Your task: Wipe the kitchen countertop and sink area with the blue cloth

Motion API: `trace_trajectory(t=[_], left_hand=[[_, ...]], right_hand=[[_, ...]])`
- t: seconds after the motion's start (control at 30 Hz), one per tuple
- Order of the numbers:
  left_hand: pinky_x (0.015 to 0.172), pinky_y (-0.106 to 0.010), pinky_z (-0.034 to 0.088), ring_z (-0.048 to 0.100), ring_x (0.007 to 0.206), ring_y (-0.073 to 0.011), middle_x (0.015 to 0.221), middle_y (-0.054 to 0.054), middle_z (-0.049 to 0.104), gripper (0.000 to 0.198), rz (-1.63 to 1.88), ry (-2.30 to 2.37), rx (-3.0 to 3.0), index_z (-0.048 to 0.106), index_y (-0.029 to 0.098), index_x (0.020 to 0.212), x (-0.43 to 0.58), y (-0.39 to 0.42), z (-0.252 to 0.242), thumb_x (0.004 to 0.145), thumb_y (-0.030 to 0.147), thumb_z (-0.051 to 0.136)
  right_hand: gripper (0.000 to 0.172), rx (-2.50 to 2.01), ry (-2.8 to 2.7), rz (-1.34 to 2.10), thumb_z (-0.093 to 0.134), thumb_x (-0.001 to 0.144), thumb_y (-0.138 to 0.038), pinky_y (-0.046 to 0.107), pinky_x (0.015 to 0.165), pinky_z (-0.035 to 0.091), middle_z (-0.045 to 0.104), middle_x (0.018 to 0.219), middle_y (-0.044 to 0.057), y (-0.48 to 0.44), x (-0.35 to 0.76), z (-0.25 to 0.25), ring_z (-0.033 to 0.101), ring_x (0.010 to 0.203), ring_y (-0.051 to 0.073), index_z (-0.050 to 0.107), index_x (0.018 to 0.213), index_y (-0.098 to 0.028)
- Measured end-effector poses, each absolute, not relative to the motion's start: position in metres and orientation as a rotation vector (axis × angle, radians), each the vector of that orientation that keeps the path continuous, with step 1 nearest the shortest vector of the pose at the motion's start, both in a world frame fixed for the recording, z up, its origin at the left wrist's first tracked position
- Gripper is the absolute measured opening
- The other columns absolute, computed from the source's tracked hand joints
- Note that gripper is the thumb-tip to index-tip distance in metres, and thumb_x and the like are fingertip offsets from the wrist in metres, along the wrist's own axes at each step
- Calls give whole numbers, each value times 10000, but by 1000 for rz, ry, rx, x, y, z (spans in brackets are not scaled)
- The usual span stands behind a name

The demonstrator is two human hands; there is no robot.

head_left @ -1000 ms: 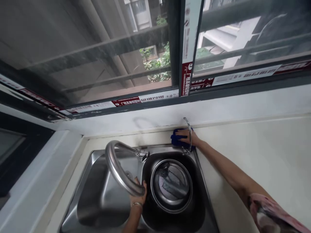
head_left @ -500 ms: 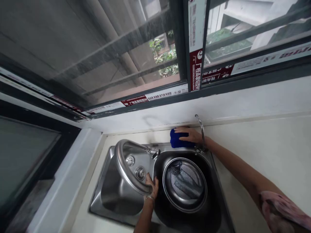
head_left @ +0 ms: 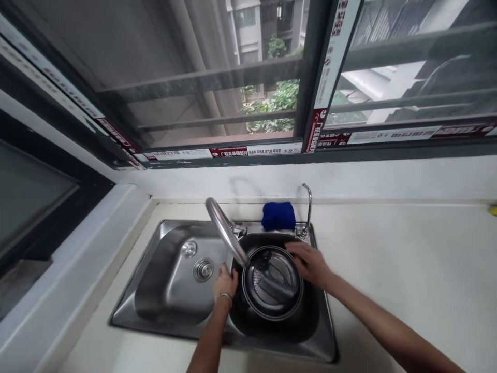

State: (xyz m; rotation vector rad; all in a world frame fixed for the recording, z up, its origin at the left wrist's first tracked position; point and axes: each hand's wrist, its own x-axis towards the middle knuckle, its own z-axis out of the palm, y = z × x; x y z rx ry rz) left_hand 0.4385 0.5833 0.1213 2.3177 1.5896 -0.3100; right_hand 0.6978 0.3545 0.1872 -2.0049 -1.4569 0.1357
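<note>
A double steel sink (head_left: 171,305) is set in a pale counter below a window. In the right basin stands a round steel pot (head_left: 272,284) with a perforated inside. My left hand (head_left: 225,282) rests on the divider between the basins, fingers curled at the pot's left rim, under the curved faucet spout (head_left: 227,233). My right hand (head_left: 310,263) lies over the pot's right rim with its fingers spread, holding nothing. A folded blue cloth (head_left: 278,216) lies alone on the sink's back ledge, next to a thin small tap (head_left: 308,207).
The left basin holds only its drain (head_left: 204,269) and an overflow cap (head_left: 188,248). The pale counter (head_left: 407,269) stretches to the right, with a small yellow item (head_left: 493,210) at its far edge. A barred window (head_left: 248,88) runs along the back wall.
My right hand has left the blue cloth on the back ledge and come down to the pot's right rim. My left hand let go of the faucet spout and now rests by the pot.
</note>
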Motion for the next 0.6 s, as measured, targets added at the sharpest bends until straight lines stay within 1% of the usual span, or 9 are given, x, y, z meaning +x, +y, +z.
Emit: trace_trajectory(t=[0.07, 0.1, 0.13, 0.17, 0.23, 0.3, 0.37, 0.43, 0.6], left_hand=[[860, -423, 534, 753, 996, -308, 1258, -247, 700, 462, -277, 1574, 2310, 509, 104, 1387, 439, 581, 125, 1050, 395, 386], [855, -422, 536, 754, 987, -305, 1264, -246, 698, 443, -261, 1566, 2309, 511, 107, 1379, 440, 580, 127, 1049, 379, 394], [851, -418, 538, 755, 979, -302, 1266, -243, 696, 425, -245, 1558, 2309, 517, 109, 1368, 439, 579, 127, 1046, 364, 404], [845, -411, 541, 757, 974, -299, 1269, -239, 696, 409, -230, 1550, 2309, 526, 109, 1354, 439, 579, 127, 1043, 350, 415], [835, -398, 546, 757, 977, -297, 1281, -233, 689, 384, -204, 1543, 2303, 543, 108, 1326, 438, 579, 126, 1038, 333, 423], [827, -390, 551, 755, 994, -302, 1272, -230, 689, 372, -190, 1542, 2297, 555, 101, 1302, 438, 578, 123, 1036, 327, 428], [819, -386, 555, 751, 1005, -307, 1242, -221, 697, 365, -184, 1533, 2308, 562, 98, 1285, 438, 576, 121, 1037, 329, 426], [806, -387, 559, 748, 1000, -308, 1219, -212, 700, 356, -185, 1521, 2328, 567, 101, 1271, 438, 575, 121, 1038, 331, 428], [799, -367, 559, 740, 1013, -288, 1247, -192, 690, 355, -206, 1533, 2303, 563, 119, 1292, 438, 573, 121, 1033, 330, 443]], right_hand=[[553, -2042, -1395, -21, 403, 959, -250, 504, 1136, 494, 577, 1515, 75, 407, 696, 204, 569, 1357, 303, 581, 1483, -270], [562, -2119, -1342, -73, 423, 963, -252, 521, 1153, 465, 499, 1582, 127, 433, 700, 210, 510, 1410, 324, 544, 1509, -203], [574, -2221, -1270, -105, 455, 964, -267, 556, 1149, 446, 441, 1616, 171, 456, 706, 212, 464, 1437, 358, 514, 1525, -163], [581, -2330, -1202, -104, 484, 966, -285, 591, 1134, 433, 417, 1625, 197, 475, 713, 211, 436, 1444, 388, 498, 1531, -152], [562, -2510, -1110, -45, 511, 976, -319, 632, 1094, 425, 453, 1598, 207, 500, 728, 198, 434, 1422, 417, 512, 1519, -172], [499, -2573, -1097, -11, 488, 994, -340, 628, 1072, 427, 532, 1544, 179, 507, 740, 179, 465, 1377, 409, 583, 1464, -202], [465, -2534, -1119, -52, 460, 1003, -359, 609, 1064, 432, 591, 1496, 147, 507, 748, 161, 482, 1341, 400, 656, 1398, -211], [458, -2478, -1159, -64, 459, 1005, -379, 592, 1066, 435, 618, 1474, 126, 508, 752, 152, 481, 1325, 400, 698, 1356, -208], [435, -2346, -1416, 109, 515, 1014, -417, 554, 1062, 453, 631, 1462, 109, 549, 747, 153, 499, 1306, 389, 714, 1341, -212]])
